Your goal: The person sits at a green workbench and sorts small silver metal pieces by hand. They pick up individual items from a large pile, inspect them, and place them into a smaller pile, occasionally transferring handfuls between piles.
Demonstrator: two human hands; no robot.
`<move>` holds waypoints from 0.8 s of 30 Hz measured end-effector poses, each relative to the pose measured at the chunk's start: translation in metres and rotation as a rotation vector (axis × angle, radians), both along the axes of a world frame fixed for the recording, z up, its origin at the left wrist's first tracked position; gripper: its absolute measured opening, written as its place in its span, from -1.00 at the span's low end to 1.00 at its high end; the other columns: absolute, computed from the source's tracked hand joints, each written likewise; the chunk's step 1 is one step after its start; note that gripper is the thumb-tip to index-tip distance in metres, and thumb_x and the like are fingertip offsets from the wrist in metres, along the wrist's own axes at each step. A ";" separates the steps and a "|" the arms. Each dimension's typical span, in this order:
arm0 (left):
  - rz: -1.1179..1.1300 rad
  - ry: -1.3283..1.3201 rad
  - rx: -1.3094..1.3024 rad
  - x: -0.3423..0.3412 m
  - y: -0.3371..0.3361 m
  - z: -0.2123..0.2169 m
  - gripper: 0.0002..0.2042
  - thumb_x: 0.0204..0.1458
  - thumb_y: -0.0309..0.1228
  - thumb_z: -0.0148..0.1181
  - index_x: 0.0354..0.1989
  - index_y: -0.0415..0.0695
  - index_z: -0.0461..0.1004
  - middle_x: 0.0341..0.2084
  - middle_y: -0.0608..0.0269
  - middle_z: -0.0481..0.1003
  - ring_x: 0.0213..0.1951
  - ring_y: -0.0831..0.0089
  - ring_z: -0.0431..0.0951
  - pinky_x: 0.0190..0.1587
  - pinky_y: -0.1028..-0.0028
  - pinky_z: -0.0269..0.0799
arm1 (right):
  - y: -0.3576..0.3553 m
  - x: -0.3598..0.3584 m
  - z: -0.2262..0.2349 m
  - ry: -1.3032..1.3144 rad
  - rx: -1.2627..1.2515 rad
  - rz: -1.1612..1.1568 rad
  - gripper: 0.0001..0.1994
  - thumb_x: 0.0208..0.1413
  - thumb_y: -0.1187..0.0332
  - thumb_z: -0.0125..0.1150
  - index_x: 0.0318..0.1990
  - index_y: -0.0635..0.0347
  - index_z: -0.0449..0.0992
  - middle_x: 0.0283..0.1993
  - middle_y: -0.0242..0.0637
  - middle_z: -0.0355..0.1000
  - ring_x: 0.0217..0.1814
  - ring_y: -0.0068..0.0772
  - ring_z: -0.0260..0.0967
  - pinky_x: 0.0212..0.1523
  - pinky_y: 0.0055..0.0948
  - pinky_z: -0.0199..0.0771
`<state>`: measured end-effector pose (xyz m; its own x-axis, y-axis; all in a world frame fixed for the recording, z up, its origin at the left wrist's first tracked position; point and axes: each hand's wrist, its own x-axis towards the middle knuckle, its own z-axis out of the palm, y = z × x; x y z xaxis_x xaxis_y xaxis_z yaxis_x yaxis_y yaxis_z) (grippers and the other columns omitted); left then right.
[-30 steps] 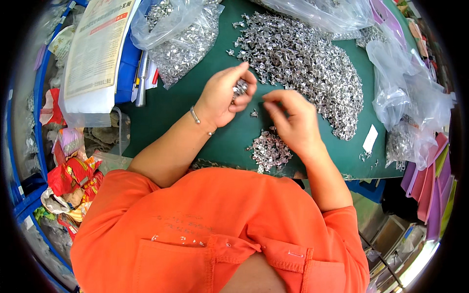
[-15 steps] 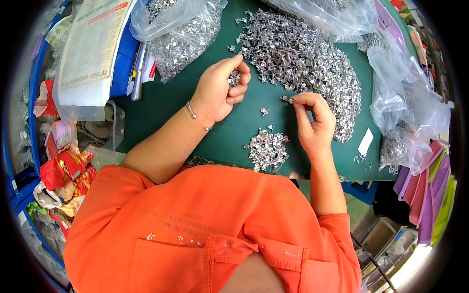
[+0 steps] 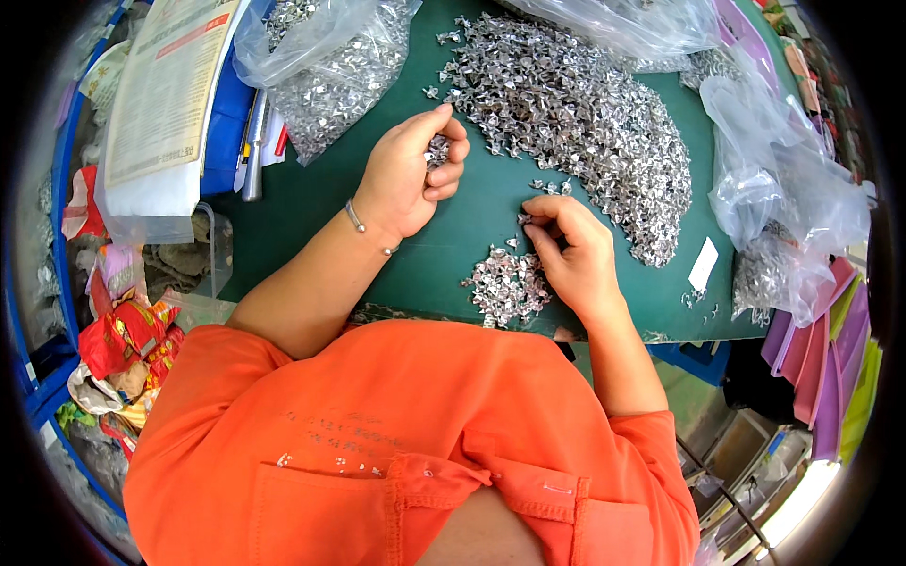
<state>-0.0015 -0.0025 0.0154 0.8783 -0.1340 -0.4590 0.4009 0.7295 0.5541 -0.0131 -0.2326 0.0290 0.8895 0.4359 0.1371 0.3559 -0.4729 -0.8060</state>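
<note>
My left hand (image 3: 412, 174) is curled around several small silvery metal parts (image 3: 436, 151), which show between its fingers and palm. A metal bangle (image 3: 356, 217) sits on that wrist. Thumb and forefinger of my right hand (image 3: 569, 247) pinch one small metal part (image 3: 525, 219), just above a small pile of parts (image 3: 508, 287) near the table's front edge. A few loose parts (image 3: 550, 187) lie behind the right hand. Farther back spreads a large heap of the same shiny parts (image 3: 576, 104); their exact kind is too small to tell.
Clear plastic bags of metal parts stand at the back left (image 3: 344, 80) and right (image 3: 769, 274). A white slip (image 3: 703, 264) lies on the green tabletop (image 3: 377, 283). On the left are a printed sheet (image 3: 156, 104), a blue bin (image 3: 225, 141) and red packets (image 3: 123, 335).
My right hand has moved left and nearer to me with a small metal part, from the big heap's edge to the small pile. My left hand stays curled around its parts.
</note>
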 end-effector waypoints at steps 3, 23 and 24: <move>0.001 -0.010 -0.021 0.000 0.001 -0.002 -0.73 0.38 -0.20 -0.07 -0.29 -0.09 0.41 -0.48 0.34 0.37 -0.66 0.68 0.19 -0.65 0.65 0.02 | -0.010 0.008 -0.002 -0.135 -0.012 -0.062 -0.86 0.04 0.68 0.26 -0.25 0.29 0.54 -0.26 -0.15 0.54 -0.28 -0.22 0.54 -0.25 -0.41 0.54; -0.472 -0.021 0.052 -0.008 -0.013 0.008 -0.62 0.40 -0.15 -0.11 -0.25 -0.21 0.50 -0.49 0.17 0.49 -0.68 0.66 0.28 -0.73 0.69 0.06 | 0.016 0.008 0.016 -0.257 0.233 -0.041 -0.86 0.06 0.68 0.28 -0.25 0.28 0.58 -0.27 -0.17 0.58 -0.29 -0.30 0.57 -0.25 -0.43 0.57; -0.452 -0.007 0.049 -0.007 -0.013 0.007 -0.62 0.40 -0.15 -0.11 -0.25 -0.21 0.50 -0.49 0.18 0.48 -0.68 0.66 0.27 -0.73 0.69 0.06 | 0.016 0.012 0.016 -0.235 0.150 -0.134 -0.87 0.06 0.64 0.30 -0.24 0.27 0.58 -0.30 -0.18 0.57 -0.30 -0.24 0.54 -0.24 -0.37 0.54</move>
